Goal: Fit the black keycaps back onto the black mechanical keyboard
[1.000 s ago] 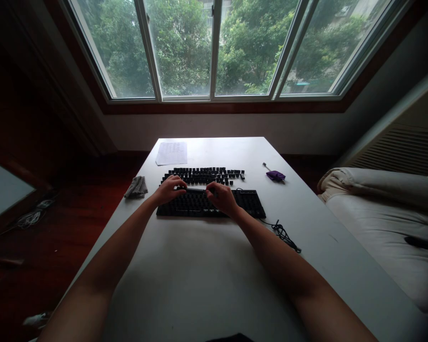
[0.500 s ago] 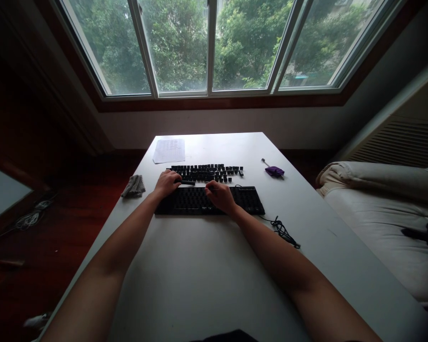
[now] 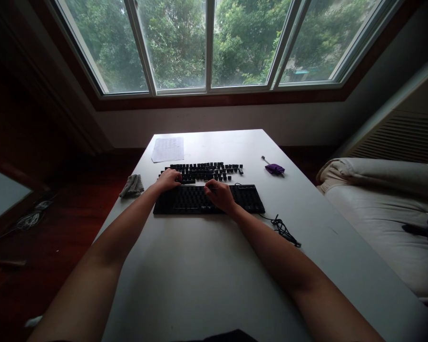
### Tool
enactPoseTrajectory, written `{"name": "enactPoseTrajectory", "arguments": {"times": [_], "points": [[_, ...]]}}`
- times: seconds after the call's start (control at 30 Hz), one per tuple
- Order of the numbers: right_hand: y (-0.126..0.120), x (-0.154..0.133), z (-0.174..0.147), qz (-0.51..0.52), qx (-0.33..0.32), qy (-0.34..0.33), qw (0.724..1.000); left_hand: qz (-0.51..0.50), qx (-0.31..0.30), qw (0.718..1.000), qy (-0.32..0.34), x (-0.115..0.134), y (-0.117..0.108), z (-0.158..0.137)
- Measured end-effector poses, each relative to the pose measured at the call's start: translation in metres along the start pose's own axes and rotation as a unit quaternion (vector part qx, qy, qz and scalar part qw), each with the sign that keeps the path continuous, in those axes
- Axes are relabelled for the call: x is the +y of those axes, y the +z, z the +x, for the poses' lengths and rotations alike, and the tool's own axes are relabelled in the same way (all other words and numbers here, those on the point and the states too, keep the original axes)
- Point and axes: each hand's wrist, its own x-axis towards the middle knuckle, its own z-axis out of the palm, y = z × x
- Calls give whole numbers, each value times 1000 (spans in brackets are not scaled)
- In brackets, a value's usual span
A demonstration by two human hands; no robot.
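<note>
Keyboard (image 3: pixel 189 202) mid-table (image 3: pixel 199 266), loose caps (image 3: pixel 207 166) at its 12.
Clock centred on keyboard, 12 = window (image 3: pixel 242 42). Cable (image 3: pixel 285 232) at 4. Right hand (image 3: pixel 219 194) over keyboard's far half, fingers curled in; can't tell if anything's pinched. Left hand (image 3: pixel 169 180) at 10–11, over the caps' 9 o'clock end, fingers bent down beside the long cap (image 3: pixel 188 181); can't tell if gripping. Cloth (image 3: pixel 131 186) at 10, pouch (image 3: pixel 274 169) at 2, paper (image 3: pixel 167 149) at 11. Risk, my read: left fingers knock caps out of row, gaps being tight; snagged cable could swing the keyboard. Keyboard long axis 9–3, near edge facing 6; long cap roughly parallel.
</note>
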Motion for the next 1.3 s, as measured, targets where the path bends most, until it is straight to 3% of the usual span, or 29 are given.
{"name": "enactPoseTrajectory", "arguments": {"times": [0.9, 1.3], "points": [[1, 1, -1, 1, -10, 9, 1000, -8, 20, 999, 32, 10, 4, -2], [-1, 2, -2, 4, -9, 18, 1000, 5, -24, 998, 59, 18, 2, -6]]}}
